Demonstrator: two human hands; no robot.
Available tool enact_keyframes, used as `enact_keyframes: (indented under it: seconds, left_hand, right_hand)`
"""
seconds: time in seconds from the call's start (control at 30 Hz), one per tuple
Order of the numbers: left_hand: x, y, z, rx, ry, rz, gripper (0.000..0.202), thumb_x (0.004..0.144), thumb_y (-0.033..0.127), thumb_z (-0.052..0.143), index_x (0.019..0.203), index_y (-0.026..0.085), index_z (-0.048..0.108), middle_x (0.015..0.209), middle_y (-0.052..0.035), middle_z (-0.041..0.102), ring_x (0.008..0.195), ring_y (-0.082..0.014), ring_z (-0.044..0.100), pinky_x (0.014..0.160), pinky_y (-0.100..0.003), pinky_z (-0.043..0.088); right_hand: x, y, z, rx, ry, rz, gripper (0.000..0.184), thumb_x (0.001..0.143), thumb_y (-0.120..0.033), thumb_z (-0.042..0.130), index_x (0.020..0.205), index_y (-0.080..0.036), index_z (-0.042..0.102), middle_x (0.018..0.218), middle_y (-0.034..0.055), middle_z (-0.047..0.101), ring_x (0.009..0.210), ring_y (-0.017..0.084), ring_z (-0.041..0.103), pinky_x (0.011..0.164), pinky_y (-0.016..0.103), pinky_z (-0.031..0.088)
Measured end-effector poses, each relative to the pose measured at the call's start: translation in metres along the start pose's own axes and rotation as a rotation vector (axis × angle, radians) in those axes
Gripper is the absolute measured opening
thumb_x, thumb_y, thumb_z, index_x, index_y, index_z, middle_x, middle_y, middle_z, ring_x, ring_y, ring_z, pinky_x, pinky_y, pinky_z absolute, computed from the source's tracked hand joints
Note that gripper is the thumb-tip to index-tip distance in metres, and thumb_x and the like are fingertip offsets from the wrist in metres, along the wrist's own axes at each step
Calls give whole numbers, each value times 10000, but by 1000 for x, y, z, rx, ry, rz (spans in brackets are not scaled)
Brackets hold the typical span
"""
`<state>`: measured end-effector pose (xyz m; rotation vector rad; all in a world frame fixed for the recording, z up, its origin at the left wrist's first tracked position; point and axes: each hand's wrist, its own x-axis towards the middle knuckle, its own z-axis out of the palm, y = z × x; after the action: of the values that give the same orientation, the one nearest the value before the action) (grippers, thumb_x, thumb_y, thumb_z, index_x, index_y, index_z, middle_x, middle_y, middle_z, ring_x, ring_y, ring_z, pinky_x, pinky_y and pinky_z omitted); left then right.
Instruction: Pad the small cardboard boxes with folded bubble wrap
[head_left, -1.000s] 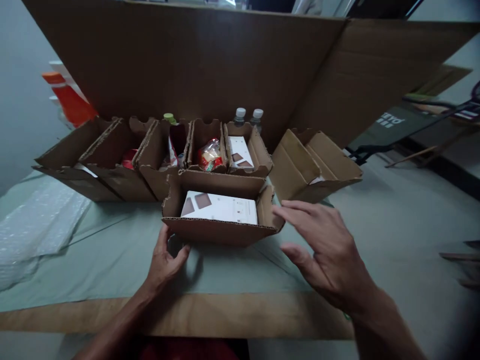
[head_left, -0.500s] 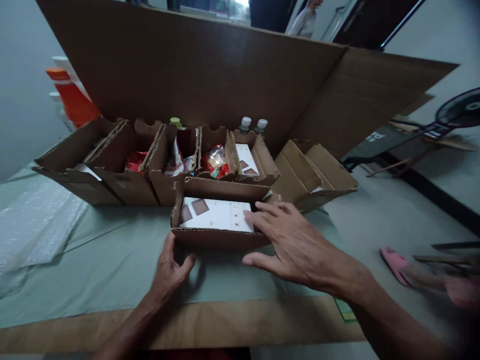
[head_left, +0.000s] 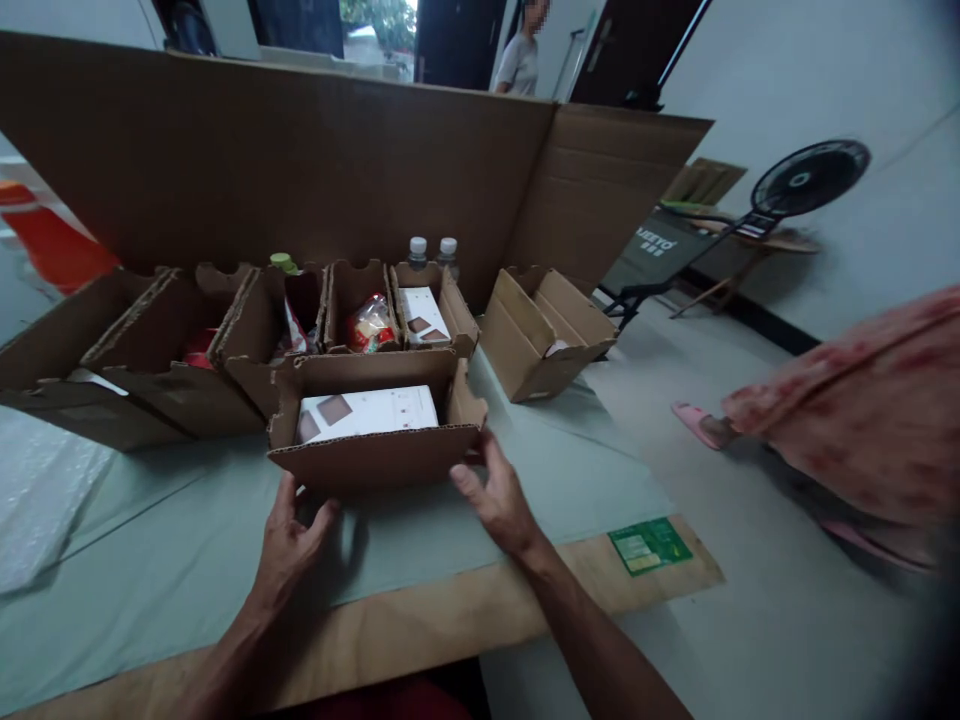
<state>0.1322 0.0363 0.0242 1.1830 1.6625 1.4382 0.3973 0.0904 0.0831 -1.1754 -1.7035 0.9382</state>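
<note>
An open cardboard box (head_left: 375, 455) sits in front of me on the pale green sheet. A white carton with brown squares (head_left: 367, 412) lies flat inside it. My left hand (head_left: 289, 535) grips the box's near left corner. My right hand (head_left: 499, 495) grips its near right corner, thumb against the front wall.
A row of open cardboard boxes (head_left: 225, 340) with snack packets and bottles stands behind, backed by a tall cardboard sheet (head_left: 300, 170). Another open box (head_left: 544, 330) stands to the right. Bubble wrap (head_left: 37, 490) lies left. A person in patterned clothing (head_left: 847, 410) is at right; a fan (head_left: 806, 180) beyond.
My right hand came off the white carton and took hold of the box's right corner. The view swung right, and a person in patterned clothing came in at the right.
</note>
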Motion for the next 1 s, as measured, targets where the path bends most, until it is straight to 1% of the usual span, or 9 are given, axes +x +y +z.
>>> enact_keyframes:
  seconds: [0.07, 0.2, 0.3, 0.37, 0.47, 0.53, 0.73, 0.87, 1.0]
  left_hand:
    - [0, 1, -5, 6, 31, -26, 541, 762, 391, 734, 1249, 230, 560, 1166, -71, 668, 991, -213, 683, 770, -277, 575]
    - [4, -1, -22, 8, 121, -91, 584, 733, 418, 756, 1248, 241, 543, 1200, -63, 644, 1044, -211, 669, 834, -282, 555]
    - [8, -5, -31, 6, 119, -75, 547, 736, 416, 757, 1213, 241, 555, 1174, -60, 656, 1019, -208, 673, 843, -296, 555]
    - [12, -9, -33, 14, 108, -39, 502, 748, 402, 755, 1182, 235, 566, 1139, -60, 670, 1016, -210, 675, 866, -309, 555]
    - [16, -12, -33, 30, 124, -19, 511, 741, 386, 764, 1185, 231, 565, 1131, -68, 680, 1036, -225, 679, 892, -332, 556]
    - [18, -12, -32, 49, 137, -41, 555, 709, 398, 782, 1187, 222, 563, 1128, -77, 685, 1039, -244, 684, 890, -354, 561]
    - [25, -13, -29, 61, 122, -91, 605, 653, 460, 790, 1150, 187, 580, 1084, -96, 713, 997, -280, 702, 855, -385, 567]
    - [28, -14, -26, 62, 88, -89, 620, 684, 466, 764, 1199, 176, 577, 1136, -112, 720, 1056, -292, 696, 921, -406, 551]
    - [18, -10, -31, 47, 48, -8, 695, 754, 399, 709, 1370, 151, 503, 1292, -155, 679, 1176, -290, 662, 1026, -431, 520]
  right_hand:
    - [-1, -9, 14, -52, -46, -40, 641, 928, -630, 554, 1422, -227, 484, 1335, 150, 636, 1242, 326, 606, 1046, 515, 507]
    - [-2, -16, 30, -72, -124, -89, 654, 909, -602, 596, 1440, -241, 468, 1433, 145, 580, 1323, 339, 547, 1103, 538, 458]
    - [1, -5, 16, -40, -178, -66, 703, 902, -595, 616, 1491, -260, 429, 1476, 138, 564, 1353, 333, 534, 1130, 557, 423]
    - [13, 11, -6, -24, -95, -42, 695, 907, -572, 616, 1496, -256, 423, 1489, 147, 554, 1347, 319, 548, 1128, 549, 422]
    - [52, 37, -37, -23, 119, 18, 726, 873, -528, 637, 1483, -203, 417, 1522, 204, 505, 1349, 329, 549, 1096, 551, 440]
    - [87, 51, -46, -14, 159, 66, 812, 798, -488, 674, 1485, -155, 395, 1535, 251, 472, 1364, 360, 530, 1065, 571, 457]
    - [156, 70, -19, 12, 46, 39, 640, 663, -346, 692, 1267, -157, 596, 1279, 159, 696, 1174, 308, 657, 1037, 497, 508]
    - [153, 66, -15, 22, 36, 24, 581, 681, -379, 701, 1226, -189, 629, 1222, 120, 726, 1106, 284, 685, 1004, 472, 539]
    - [105, 67, -29, -27, 124, 57, 563, 700, -500, 715, 1181, -213, 662, 1194, 111, 730, 1078, 294, 700, 981, 493, 559]
